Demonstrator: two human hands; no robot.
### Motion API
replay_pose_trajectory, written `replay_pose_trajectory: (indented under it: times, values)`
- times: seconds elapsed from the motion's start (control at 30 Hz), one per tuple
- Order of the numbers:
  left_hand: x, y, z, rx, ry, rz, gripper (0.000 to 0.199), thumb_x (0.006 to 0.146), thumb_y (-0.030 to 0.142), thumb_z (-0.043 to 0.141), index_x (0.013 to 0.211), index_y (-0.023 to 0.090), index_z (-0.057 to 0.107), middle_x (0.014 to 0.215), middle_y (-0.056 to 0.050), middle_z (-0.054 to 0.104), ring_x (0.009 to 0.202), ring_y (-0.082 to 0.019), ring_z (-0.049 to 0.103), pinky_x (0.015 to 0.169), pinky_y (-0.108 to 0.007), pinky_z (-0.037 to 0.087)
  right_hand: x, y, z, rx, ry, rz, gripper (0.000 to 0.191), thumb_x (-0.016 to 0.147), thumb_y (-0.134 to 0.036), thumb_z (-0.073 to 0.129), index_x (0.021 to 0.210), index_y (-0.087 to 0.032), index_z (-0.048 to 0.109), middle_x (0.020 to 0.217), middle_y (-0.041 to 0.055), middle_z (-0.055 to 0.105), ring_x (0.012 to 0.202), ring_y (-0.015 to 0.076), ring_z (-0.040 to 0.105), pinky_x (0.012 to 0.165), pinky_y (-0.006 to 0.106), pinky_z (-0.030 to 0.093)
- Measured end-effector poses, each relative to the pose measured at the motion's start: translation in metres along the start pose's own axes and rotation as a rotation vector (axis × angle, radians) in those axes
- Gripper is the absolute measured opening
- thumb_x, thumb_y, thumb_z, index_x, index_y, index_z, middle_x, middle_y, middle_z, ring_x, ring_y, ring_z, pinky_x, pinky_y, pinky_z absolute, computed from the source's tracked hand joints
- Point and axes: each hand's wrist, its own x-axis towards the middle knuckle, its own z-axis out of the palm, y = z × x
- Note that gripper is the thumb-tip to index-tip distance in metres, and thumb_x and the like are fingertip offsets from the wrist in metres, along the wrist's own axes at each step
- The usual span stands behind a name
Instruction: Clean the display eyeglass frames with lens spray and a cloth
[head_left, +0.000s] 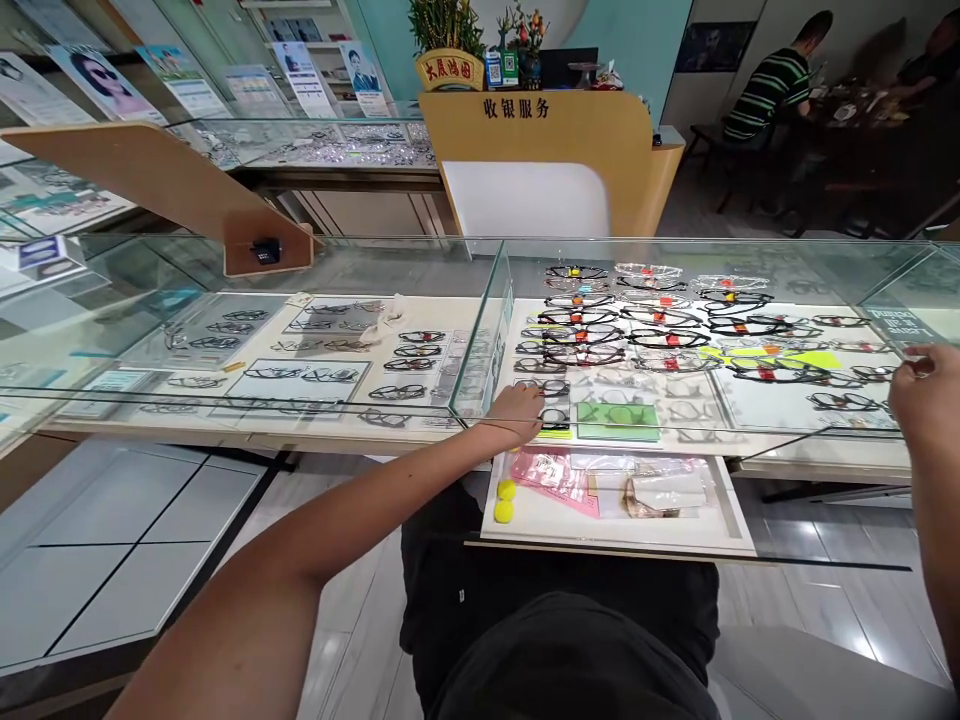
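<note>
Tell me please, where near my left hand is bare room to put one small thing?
In the open drawer, bare floor lies right of the clear packets and narrowly along the front edge. Crowded: the case section beyond, where rows of eyeglasses lie between the glass divider and your right hand.

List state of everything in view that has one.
Drawer, pulled open
Pink packet, lying in drawer
Eyeglasses, laid in rows, several red-tagged
Left hand, at near eyeglasses, grip unclear
Right hand, fingers bent, grip unclear
Person in striped shirt, seated
</note>
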Motion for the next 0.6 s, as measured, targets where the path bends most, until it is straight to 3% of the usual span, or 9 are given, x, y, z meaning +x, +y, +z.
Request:
replay_pose_trajectory:
  times: [0.1,0.2,0.37,0.6]
  values:
    - [0.022,-0.011,0.012,0.043,-0.003,0.032,0.049,0.094,0.035,0.069,0.136,0.011,0.073,0.165,-0.022,0.052,0.155,-0.043,0.043,0.124,-0.054,0.038,0.000,-0.001,-0.001,-0.021,-0.012,0.009,0.042,0.075,-0.029,0.060,0.107,-0.025,0.087,0.092,0.0168,0.075,0.079,0.0359,0.060,0.072,0.052,0.040]
    - [0.032,-0.023,0.024,0.075,-0.043,0.081,0.057,0.091,0.042,0.075,0.139,0.012,0.074,0.171,-0.022,0.047,0.161,-0.046,0.035,0.128,-0.056,0.033,-0.002,-0.001,-0.004,-0.021,-0.032,0.011,0.042,0.079,-0.031,0.058,0.108,-0.022,0.087,0.095,0.0183,0.075,0.078,0.0348,0.060,0.071,0.052,0.040]
    - [0.040,-0.038,0.041,0.124,-0.051,0.122,0.057,0.092,0.048,0.074,0.133,0.009,0.077,0.169,-0.027,0.048,0.159,-0.049,0.039,0.126,-0.061,0.034,-0.003,0.001,-0.001,-0.024,-0.005,0.014,0.043,0.078,-0.032,0.058,0.107,-0.019,0.087,0.097,0.0172,0.076,0.080,0.0336,0.063,0.071,0.051,0.041]
    - [0.052,-0.045,0.051,0.159,0.001,0.143,0.055,0.093,0.045,0.071,0.136,0.012,0.076,0.153,-0.024,0.064,0.151,-0.045,0.048,0.123,-0.058,0.036,0.004,0.009,0.012,-0.052,-0.005,0.087,0.040,0.070,-0.029,0.062,0.101,-0.024,0.087,0.097,0.0176,0.077,0.085,0.0362,0.067,0.069,0.052,0.038]
